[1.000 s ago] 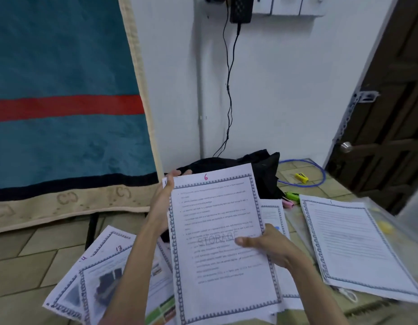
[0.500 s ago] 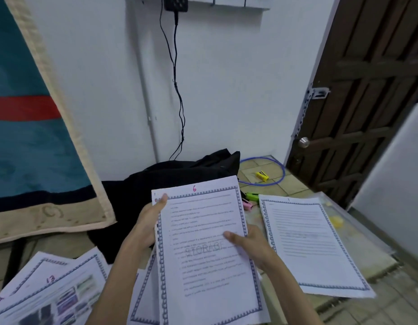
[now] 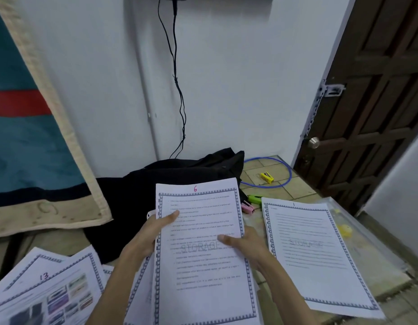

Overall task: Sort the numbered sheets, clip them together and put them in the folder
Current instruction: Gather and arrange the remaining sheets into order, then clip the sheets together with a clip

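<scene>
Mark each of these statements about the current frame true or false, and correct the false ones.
1. Both hands hold the sheet numbered 6. True: the left hand grips its left edge and the right hand its right edge.
2. The sheet numbered 1 lies to the left of the held sheet. False: it lies to the right, on the clear folder.
3. The sheet numbered 13 lies on the floor at lower left. True.
4. The yellow clip is fastened to the held sheet. False: it lies on the floor tiles inside the loop of blue cable.
5. The green clip and the pink clip lie between the two right-hand sheets. True.
</scene>
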A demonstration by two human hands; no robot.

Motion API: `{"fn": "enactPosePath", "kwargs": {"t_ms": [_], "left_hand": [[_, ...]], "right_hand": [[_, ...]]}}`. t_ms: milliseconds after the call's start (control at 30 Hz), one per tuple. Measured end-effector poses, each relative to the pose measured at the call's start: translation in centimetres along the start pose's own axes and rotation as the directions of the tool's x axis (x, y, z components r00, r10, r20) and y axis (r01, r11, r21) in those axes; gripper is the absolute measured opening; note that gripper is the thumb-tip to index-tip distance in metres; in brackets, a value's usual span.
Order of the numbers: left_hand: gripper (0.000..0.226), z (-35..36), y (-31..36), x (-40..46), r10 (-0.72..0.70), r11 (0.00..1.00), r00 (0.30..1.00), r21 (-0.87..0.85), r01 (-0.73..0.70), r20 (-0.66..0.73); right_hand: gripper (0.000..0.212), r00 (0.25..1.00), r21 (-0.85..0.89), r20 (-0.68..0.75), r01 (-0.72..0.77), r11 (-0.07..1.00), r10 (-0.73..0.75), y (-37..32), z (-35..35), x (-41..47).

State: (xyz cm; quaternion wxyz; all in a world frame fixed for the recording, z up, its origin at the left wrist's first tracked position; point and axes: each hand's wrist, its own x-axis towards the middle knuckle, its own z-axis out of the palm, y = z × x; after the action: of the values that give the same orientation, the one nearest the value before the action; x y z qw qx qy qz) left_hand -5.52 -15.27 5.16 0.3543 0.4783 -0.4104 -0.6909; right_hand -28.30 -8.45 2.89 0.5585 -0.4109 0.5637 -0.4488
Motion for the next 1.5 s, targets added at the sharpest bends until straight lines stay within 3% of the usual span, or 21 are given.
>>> {"fn": "enactPosePath", "kwargs": {"t_ms": [100,233,333,367,433,500,533,667,733,867,967,1000,1067,1100,1133,1200,1267,1367,1500], "left_hand": [[0.028,0.0,0.0,0.3,-0.063,0.993,0.997,-0.099,0.068,0.046],[0.032,0.0,-0.6,1.5,0.005,0.994,0.996,0.114,0.005,-0.086],[0.027,-0.2,-0.7,1.9,0.014,0.990,0.993,0.143,0.003,-0.118],[0.023,-0.4,-0.7,2.0,0.015,0.989,0.992,0.145,0.004,-0.124],[0.018,-0.6,-0.8,2.1,0.013,0.988,0.992,0.157,0.007,-0.128],[0.021,-0.6,-1.0,2.2,0.004,0.984,0.992,0.175,0.018,-0.123],[0.025,-0.5,-1.0,2.1,-0.008,0.982,0.992,0.187,0.031,-0.122],[0.032,0.1,-1.1,2.1,-0.033,0.975,0.992,0.215,0.060,-0.123],[0.035,0.1,-1.1,2.2,-0.029,0.974,0.992,0.221,0.056,-0.125],[0.037,0.3,-1.1,1.9,-0.036,0.973,0.993,0.221,0.059,-0.109],[0.036,0.4,-1.0,1.7,-0.040,0.973,0.993,0.224,0.063,-0.108],[0.036,0.4,-1.0,1.6,-0.040,0.973,0.994,0.224,0.063,-0.105],[0.037,0.2,-1.2,1.4,-0.036,0.971,0.995,0.232,0.057,-0.093],[0.038,0.2,-1.3,1.3,-0.033,0.971,0.996,0.234,0.053,-0.087],[0.039,0.2,-1.3,1.1,-0.034,0.972,0.996,0.231,0.051,-0.079],[0.039,0.4,-1.4,0.7,-0.028,0.972,0.997,0.229,0.044,-0.073],[0.036,0.9,-1.4,0.1,-0.011,0.972,0.997,0.235,0.027,-0.071],[0.029,1.5,-1.5,-0.7,0.023,0.957,0.999,0.289,-0.011,-0.039],[0.007,2.1,-1.6,-1.6,0.054,0.940,0.997,0.340,-0.032,-0.055]], "right_hand": [[0.029,1.000,0.006,-0.009,-0.001,1.000,0.001,0.5,-0.1,0.3],[0.029,0.997,-0.045,0.034,-0.063,0.997,0.064,0.5,-0.2,0.5],[0.035,0.984,-0.104,0.108,-0.132,0.986,0.144,-0.7,-2.1,1.5],[0.034,0.990,-0.119,0.076,-0.109,0.987,0.118,-1.3,-2.9,2.1],[0.027,0.986,-0.270,-0.169,-0.039,0.962,-0.008,-2.3,-4.2,3.6],[0.020,0.902,-0.467,-0.401,-0.050,0.883,-0.161,-2.7,-5.0,5.8],[0.025,0.877,-0.552,-0.438,-0.088,0.829,-0.198,-2.7,-5.2,6.9],[0.040,0.933,-0.818,-0.327,-0.198,0.540,-0.154,-0.4,-5.5,10.1],[0.041,0.947,-0.831,-0.288,-0.175,0.529,-0.139,0.3,-5.4,10.3],[0.033,0.923,-0.737,-0.316,-0.094,0.669,-0.218,0.6,-5.4,10.1],[0.033,0.881,-0.601,-0.416,-0.078,0.795,-0.228,0.7,-5.4,9.8],[0.031,0.863,-0.498,-0.465,-0.071,0.864,-0.197,0.5,-5.3,9.6],[0.023,0.860,-0.097,-0.507,0.010,0.995,-0.058,-0.5,-5.4,9.6],[0.016,0.879,0.168,-0.477,0.065,0.984,0.023,-1.3,-5.4,9.6],[0.013,0.898,0.406,-0.434,0.118,0.906,0.077,-2.2,-5.4,9.4],[0.018,0.922,0.685,-0.378,0.218,0.695,0.083,-4.3,-5.2,8.8],[0.024,0.929,0.760,-0.366,0.267,0.593,0.050,-6.6,-4.6,8.4],[0.049,0.950,0.793,-0.308,0.224,0.566,0.055,-9.3,-3.0,8.5],[0.030,0.995,0.772,-0.104,0.080,0.631,0.001,-11.8,0.2,8.5]]}}
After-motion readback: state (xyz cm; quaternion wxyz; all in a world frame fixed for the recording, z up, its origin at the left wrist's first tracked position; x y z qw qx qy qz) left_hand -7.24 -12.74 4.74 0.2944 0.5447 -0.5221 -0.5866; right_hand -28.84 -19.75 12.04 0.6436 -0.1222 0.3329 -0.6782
